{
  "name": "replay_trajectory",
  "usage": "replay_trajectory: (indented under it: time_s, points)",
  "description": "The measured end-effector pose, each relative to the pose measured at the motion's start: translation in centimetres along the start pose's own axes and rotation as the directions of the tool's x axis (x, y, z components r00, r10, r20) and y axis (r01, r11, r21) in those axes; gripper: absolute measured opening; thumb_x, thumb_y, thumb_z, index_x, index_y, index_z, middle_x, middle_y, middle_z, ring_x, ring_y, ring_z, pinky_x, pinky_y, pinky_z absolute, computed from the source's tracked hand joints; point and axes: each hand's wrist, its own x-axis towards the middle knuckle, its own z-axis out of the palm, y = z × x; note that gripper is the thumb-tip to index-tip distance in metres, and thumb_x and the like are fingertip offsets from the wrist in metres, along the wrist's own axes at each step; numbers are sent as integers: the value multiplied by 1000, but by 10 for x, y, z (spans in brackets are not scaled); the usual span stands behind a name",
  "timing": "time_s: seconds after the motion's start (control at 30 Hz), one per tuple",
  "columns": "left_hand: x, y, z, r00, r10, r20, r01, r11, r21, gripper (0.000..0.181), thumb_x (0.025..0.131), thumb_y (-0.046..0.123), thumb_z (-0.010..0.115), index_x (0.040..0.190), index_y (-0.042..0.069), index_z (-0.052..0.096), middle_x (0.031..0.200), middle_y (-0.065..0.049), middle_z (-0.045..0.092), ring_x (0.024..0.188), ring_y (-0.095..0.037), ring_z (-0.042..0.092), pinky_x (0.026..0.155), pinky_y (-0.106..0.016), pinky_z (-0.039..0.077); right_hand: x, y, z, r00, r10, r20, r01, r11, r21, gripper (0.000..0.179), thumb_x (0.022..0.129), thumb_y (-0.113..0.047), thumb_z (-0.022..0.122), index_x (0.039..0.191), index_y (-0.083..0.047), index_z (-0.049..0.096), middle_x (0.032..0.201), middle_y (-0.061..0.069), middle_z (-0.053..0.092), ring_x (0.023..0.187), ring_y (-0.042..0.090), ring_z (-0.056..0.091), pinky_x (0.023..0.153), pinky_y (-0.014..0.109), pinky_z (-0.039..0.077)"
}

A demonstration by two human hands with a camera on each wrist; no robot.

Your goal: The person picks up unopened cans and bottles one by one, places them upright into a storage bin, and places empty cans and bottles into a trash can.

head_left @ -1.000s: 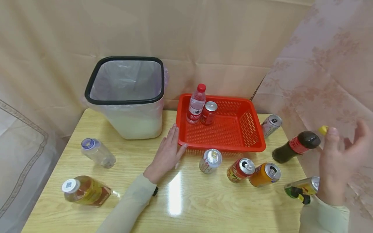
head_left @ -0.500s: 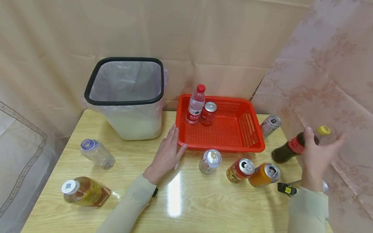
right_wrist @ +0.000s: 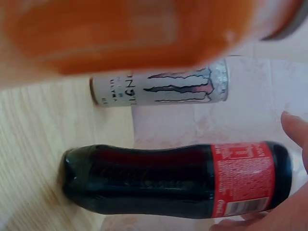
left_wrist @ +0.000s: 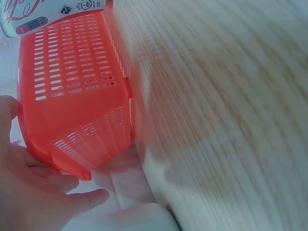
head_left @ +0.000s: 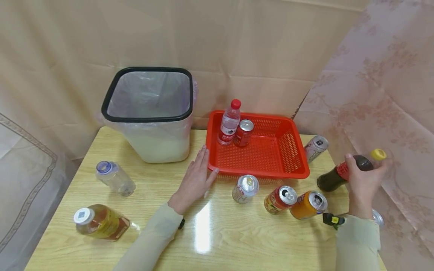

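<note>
In the head view my left hand [head_left: 192, 182] lies with its fingers straight along the left side of a red plastic basket [head_left: 257, 172]. The basket's wall [left_wrist: 72, 115] and those fingers also show in the left wrist view. My right hand [head_left: 366, 184] is around the upper part of a cola bottle [head_left: 330, 181] at the right of the table. In the right wrist view the bottle [right_wrist: 154, 180] stands near a slim white can [right_wrist: 178, 89], and my thumb [right_wrist: 294, 129] looks apart from it. A yellow cap [head_left: 378, 154] shows beside the bottle's upper end.
Inside the basket are a red-capped water bottle [head_left: 228, 124] and a red can [head_left: 243, 133]. Cans in white [head_left: 245, 190], red [head_left: 279, 200] and orange [head_left: 307, 206] stand in front. A lined bin [head_left: 156, 145], a clear bottle [head_left: 116, 178] and a tea bottle [head_left: 103, 224] are at left.
My right hand has come leftward and in to the cola bottle, its fingers now around the bottle's upper part. My left hand keeps its place by the basket.
</note>
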Motion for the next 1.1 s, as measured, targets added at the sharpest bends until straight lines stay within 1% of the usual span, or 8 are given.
replay_trajectory:
  time_s: [0.1,0.2,0.4,0.73,0.87,0.93,1.03,1.1]
  points:
    - [0,0,0,1000,-11,12,11,1000,4,82,108,48,47,165,1,14,174,-10,6,159,-30,13,121,-60,27,4,7,-1,1000,28,-5,-29,994,-104,85,89,-24,81,156,-21,28,124,-11,42,117,7,48,107,18,38]
    - [0,1,0,1000,-17,20,17,1000,6,82,108,49,47,165,1,13,174,-10,5,159,-29,12,121,-59,26,6,13,-1,999,35,-11,-36,988,-149,78,89,-29,80,151,-15,34,123,-12,43,117,7,47,110,22,36]
    - [0,1,-1,999,-21,24,21,1000,4,82,108,49,48,165,2,13,174,-10,5,159,-29,12,121,-59,26,12,18,1,999,28,-16,-30,994,-101,69,89,-25,77,145,-17,37,121,-11,44,112,7,49,108,24,38]
    - [-1,1,-1,1000,20,-16,-20,999,25,80,108,47,47,163,-3,18,173,-15,10,159,-35,11,120,-66,24,12,16,-4,999,32,-8,-33,983,-179,61,91,-25,74,141,-19,38,119,-12,42,109,5,49,105,23,41]
    - [0,0,-1,999,31,-25,-30,999,36,80,108,47,47,163,-4,19,172,-17,11,158,-36,12,120,-65,24,6,8,-7,1000,-5,16,7,991,-135,68,91,-21,73,146,-25,34,120,-10,43,109,7,50,101,20,41]
    - [0,0,-1,999,34,-28,-33,999,38,80,108,47,48,162,-4,20,172,-17,12,158,-36,12,120,-65,24,2,4,-7,999,-39,30,41,996,-84,73,90,-17,74,149,-28,33,121,-9,44,108,8,50,98,19,40]
    - [0,-1,-1,999,37,-29,-36,998,43,79,108,46,49,162,-5,20,172,-18,13,158,-36,12,121,-64,23,-4,-4,-7,995,-93,37,95,994,-58,73,89,-14,74,150,-26,35,122,-7,47,106,8,51,95,17,40]
    - [0,-2,-1,999,43,-31,-42,998,49,80,108,46,50,162,-5,22,172,-18,14,158,-36,13,121,-64,23,-8,-9,-6,992,-122,40,125,990,-73,70,88,-14,74,148,-22,38,121,-7,47,105,7,50,94,15,39]
